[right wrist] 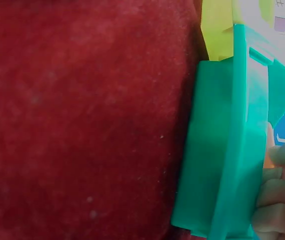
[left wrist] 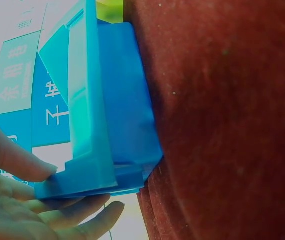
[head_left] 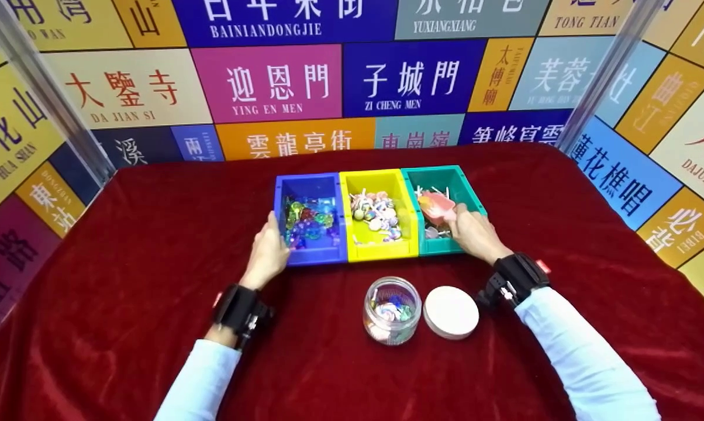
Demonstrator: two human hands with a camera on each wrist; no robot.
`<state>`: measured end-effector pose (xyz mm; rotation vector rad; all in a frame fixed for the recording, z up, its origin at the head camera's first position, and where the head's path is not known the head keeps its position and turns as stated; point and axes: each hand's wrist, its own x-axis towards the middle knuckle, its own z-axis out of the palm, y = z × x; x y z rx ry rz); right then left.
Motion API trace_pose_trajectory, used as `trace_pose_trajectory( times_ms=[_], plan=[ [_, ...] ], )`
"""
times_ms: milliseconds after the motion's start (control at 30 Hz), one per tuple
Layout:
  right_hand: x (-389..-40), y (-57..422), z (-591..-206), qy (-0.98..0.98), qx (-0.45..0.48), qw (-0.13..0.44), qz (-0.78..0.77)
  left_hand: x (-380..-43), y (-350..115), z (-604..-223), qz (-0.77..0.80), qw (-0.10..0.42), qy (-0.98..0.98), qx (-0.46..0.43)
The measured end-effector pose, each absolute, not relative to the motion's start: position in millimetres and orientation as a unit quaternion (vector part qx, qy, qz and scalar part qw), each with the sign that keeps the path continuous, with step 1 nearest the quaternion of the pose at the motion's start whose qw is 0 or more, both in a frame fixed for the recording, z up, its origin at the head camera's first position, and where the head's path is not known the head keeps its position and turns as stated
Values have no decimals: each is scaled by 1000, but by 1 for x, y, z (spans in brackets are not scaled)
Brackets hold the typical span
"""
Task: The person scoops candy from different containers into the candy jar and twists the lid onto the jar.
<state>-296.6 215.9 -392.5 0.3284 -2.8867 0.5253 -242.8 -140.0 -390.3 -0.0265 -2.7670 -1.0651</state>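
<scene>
My left hand pinches the left edge of the blue bin, thumb on one side of the rim and fingers on the other. Inside that bin lie small clear coloured pieces. My right hand grips a pink scoop over the green bin, near its right wall. Some small pieces with white sticks show beneath the scoop, partly covered. Between the two sits a yellow bin with small ball-shaped pieces on white sticks. In the right wrist view only curled fingers beside the green wall show.
In front of the bins stands an uncapped clear jar with mixed small pieces inside. Its white lid lies just right of it. Dark red cloth covers the table, and printed panels with metal posts rise behind.
</scene>
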Motion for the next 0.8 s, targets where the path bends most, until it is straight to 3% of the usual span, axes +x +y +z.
trace_pose_trajectory(
  times_ms=[667,800],
  plan=[
    [-296,224,-400,-947,128,138,261,-241,-137,-393,-382,98,-919,-16],
    [-293,226,-401,-941,127,146,277,-241,-134,-394,-383,124,-915,-27]
  ],
)
